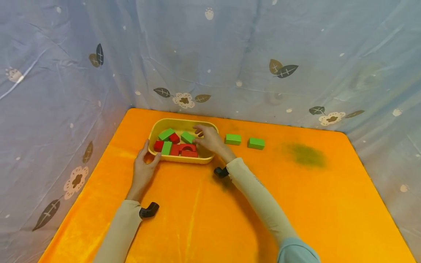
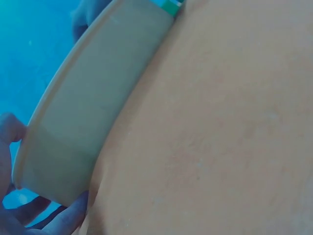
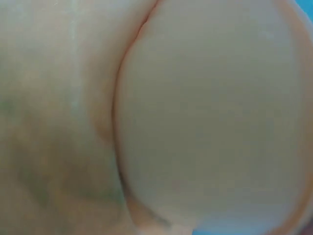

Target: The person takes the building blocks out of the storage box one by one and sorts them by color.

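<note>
A yellow plastic tub (image 1: 179,159) holding several green and red toy blocks stands at the back left. My left hand (image 1: 143,168) holds its left end, the thumb at the front and the fingers along the side. In the left wrist view, that hand's fingers (image 2: 73,214) lie against the tub wall (image 2: 93,93). Over the tub's right half reaches my right hand (image 1: 210,139), its thumb and fingers apart. Just left of its fingertips lies a green block (image 1: 187,137). A red arch block (image 1: 188,147) lies near the tub's front wall. The tub wall (image 3: 210,112) fills most of the right wrist view.
Two green blocks, the nearer one (image 1: 232,139) and a farther one (image 1: 256,143), lie right of the tub. An orange cloth (image 1: 204,204) covers the table. Patterned curtains (image 1: 236,62) hang along the back and sides.
</note>
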Motion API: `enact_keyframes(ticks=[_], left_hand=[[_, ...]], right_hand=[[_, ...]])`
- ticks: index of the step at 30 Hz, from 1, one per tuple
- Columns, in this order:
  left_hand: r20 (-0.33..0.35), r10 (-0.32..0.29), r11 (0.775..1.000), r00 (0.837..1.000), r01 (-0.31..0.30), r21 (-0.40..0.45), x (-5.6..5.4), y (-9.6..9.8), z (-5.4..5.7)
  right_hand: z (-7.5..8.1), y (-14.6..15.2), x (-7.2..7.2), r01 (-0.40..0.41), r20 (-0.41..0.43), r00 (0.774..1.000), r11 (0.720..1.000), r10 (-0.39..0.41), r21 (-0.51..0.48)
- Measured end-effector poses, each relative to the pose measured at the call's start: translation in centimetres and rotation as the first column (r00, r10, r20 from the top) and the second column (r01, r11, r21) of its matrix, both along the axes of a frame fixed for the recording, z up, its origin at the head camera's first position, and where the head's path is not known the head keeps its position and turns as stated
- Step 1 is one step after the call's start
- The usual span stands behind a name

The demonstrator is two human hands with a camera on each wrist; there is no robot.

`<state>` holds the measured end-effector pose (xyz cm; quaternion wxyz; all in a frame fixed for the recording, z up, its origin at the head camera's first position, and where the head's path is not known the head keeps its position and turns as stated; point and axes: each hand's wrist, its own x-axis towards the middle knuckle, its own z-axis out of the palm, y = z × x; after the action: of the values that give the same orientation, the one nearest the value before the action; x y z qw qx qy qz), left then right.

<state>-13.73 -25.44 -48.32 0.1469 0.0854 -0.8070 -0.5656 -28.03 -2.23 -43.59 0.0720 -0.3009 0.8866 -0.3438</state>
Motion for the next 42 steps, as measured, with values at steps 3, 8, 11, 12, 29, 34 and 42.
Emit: enact_keyframes(ticks=[3,8,11,12,29,34,42], left_hand=[[-0.01,0.001,1.0,1.0,-0.001,0.003,-0.06,0.16,-0.13],[-0.012,0.005,1.0,1.0,-0.006,-0.005,-0.05,0.4,-0.33],[-0.01,0.004,1.0,1.0,-0.004,-0.005,-0.09,0.48,-0.35],[-0.007,0.006,1.0,1.0,-0.006,-0.005,-0.11,0.52,-0.33],[0.004,0.017,1.0,1.0,-0.017,-0.004,-0.05,0.55,-0.18],[0.0,0.016,1.0,1.0,-0.016,-0.012,0.11,0.53,-0.1],[0.001,0.021,1.0,1.0,-0.021,-0.015,0.18,0.22,-0.01]], right_hand=[[-0.09,-0.47,0.07,0.026,0.003,1.0,0.999,-0.026,0.03],[-0.29,-1.04,0.17,0.039,0.006,0.999,0.995,-0.039,0.087],[-0.34,-1.13,0.13,0.044,0.008,0.999,0.993,-0.045,0.106],[-0.36,-1.12,0.08,0.048,0.002,0.999,0.992,-0.048,0.115],[-0.67,-1.1,-0.26,0.076,-0.031,0.997,0.987,-0.073,0.141],[-0.53,-1.02,-0.01,0.074,-0.054,0.996,0.992,-0.069,0.098],[0.14,-0.53,0.34,0.047,-0.071,0.997,0.998,-0.044,0.041]])
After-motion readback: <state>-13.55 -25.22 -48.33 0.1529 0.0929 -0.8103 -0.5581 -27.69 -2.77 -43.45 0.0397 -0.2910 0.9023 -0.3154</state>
